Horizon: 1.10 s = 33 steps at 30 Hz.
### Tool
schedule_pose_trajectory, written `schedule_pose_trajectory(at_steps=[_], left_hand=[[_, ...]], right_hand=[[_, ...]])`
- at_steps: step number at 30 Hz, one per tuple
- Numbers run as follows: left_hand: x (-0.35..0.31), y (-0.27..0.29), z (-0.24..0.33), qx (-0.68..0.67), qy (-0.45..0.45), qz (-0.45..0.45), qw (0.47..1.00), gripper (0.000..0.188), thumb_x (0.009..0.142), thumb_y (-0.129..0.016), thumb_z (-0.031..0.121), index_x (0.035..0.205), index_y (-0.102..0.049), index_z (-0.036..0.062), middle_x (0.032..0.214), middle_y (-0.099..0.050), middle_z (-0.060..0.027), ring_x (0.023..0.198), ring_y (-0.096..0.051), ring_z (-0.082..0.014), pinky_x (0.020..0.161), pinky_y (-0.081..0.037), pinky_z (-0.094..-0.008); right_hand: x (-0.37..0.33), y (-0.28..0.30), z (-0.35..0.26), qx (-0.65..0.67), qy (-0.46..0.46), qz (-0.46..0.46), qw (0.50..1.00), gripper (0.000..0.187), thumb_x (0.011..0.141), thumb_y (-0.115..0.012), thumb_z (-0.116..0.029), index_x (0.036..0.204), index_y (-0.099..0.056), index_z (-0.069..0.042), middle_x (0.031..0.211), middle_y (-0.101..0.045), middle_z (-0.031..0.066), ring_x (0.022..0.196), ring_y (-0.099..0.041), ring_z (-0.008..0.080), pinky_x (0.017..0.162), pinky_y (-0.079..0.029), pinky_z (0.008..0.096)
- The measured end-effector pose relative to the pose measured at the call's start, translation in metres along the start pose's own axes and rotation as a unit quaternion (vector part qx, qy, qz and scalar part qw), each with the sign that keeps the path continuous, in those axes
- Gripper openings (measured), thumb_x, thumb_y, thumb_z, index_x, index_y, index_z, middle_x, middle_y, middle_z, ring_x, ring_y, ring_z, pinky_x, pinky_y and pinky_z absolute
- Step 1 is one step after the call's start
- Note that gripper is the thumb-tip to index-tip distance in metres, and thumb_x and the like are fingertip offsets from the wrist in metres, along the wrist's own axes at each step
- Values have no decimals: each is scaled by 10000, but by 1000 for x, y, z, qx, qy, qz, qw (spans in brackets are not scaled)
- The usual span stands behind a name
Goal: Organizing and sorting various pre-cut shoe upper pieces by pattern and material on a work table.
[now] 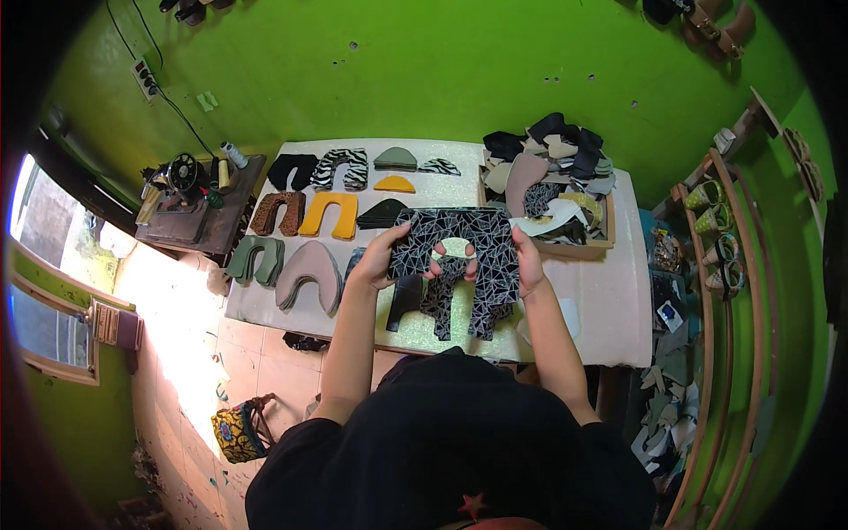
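Green wall (459, 79) filled the far side, smooth and bright, with a few small holes. Below it stood a long white table (609, 309), its top pale and slightly glittery, laid out with cut shoe pieces.

At two o'clock on the table sat a shallow wooden box (579, 249) heaped with loose scraps in black, grey, cream and dusty pink, too tangled to count. At nine to eleven o'clock lay about ten pieces or small stacks: a black arch (291, 170), a zebra-striped arch (343, 168), a brown speckled arch (279, 213), a yellow arch (329, 215), a grey-green stack (256, 260), a pinkish-grey stack (309, 276), plus small half-moon caps in grey, yellow and black. A black sewing machine (181, 177) stood on a small dark stand at ten o'clock, beyond the table's end.

Over the table's middle the person held up one black fabric panel (459, 261) printed with thin white crackle lines, roughly square with a rounded hole cut in it and two legs hanging down. The left hand (378, 261) gripped its left edge, at nine o'clock from the panel, thumb on top. The right hand (527, 265) pinched its right edge, at three o'clock, fingers curled behind. Two fingertips (471, 265) showed at the hole's rim; I could not tell whose side they belonged to.
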<state>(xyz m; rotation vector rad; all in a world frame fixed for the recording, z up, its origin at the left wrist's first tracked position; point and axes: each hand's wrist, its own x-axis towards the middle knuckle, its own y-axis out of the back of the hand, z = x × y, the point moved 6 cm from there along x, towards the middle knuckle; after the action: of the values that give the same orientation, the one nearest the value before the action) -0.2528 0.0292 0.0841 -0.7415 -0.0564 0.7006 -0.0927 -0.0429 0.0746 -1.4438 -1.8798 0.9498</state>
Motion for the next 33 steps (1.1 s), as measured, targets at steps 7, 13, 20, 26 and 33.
schedule_pose_trajectory(at_steps=[7, 13, 20, 26, 33], left_hand=[[6, -6, -13, 11, 37, -29, 999, 420, 919, -303, 315, 1135, -425, -24, 876, -592, -200, 656, -630, -295, 551, -560, -357], [13, 13, -37, 20, 94, 6, 995, 407, 925, -301, 325, 1124, -435, -3, 863, -600, -177, 669, -635, -296, 558, -567, -369], [21, 20, -50, -8, 100, 27, 995, 408, 931, -274, 305, 1149, -395, -18, 909, -593, -195, 736, -635, -306, 613, -569, -390], [28, 23, -82, 16, 133, 7, 991, 371, 921, -284, 208, 1183, -368, -40, 982, -581, -203, 827, -623, -314, 658, -564, -388], [38, 64, -127, 157, 112, 134, 972, 334, 837, -419, 12, 1167, -380, -24, 928, -580, -158, 712, -610, -214, 574, -540, -325]], right_hand=[[-4, 35, 15, -28, -39, 120, 992, 529, 911, -294, -462, 1080, -488, 0, 813, -590, 136, 673, -615, 264, 634, -536, 431], [-22, 43, 21, -26, -74, 223, 972, 374, 898, -426, -303, 1135, -461, -16, 922, -601, 178, 742, -628, 296, 672, -540, 396], [-42, 73, 15, -495, 14, 282, 822, 732, 612, -770, -233, 1166, -380, 46, 1016, -583, 187, 924, -589, 316, 814, -450, 360], [-53, 51, 20, -716, -73, 381, 580, 829, 586, -750, -317, 1185, -289, 25, 1037, -525, 263, 912, -565, 388, 765, -463, 420], [-68, 76, 44, -718, -128, 449, 516, 687, 636, -704, -269, 1108, -302, 27, 985, -491, 265, 848, -563, 413, 719, -477, 440]])
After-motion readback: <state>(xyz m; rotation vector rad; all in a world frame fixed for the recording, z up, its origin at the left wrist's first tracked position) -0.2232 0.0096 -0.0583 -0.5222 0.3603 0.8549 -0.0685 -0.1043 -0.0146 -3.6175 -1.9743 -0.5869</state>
